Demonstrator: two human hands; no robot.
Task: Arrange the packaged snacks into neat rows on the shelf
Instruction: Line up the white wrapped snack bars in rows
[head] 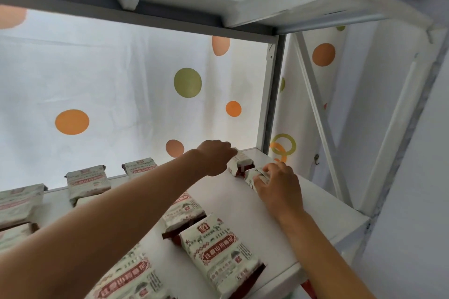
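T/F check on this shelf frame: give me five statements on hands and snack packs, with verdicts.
1. The left hand is on a snack pack at the back right of the shelf. True: its fingers rest on the back-right pack.
2. The right hand is empty, away from any pack. False: it holds a second pack just in front of the first.
3. Packs lie along the back edge at the left. True: for instance the back-row pack.
4. The curtain behind the shelf is plain white. False: it has orange and green dots.
5. The front pack stands upright. False: it lies flat, printed face up.
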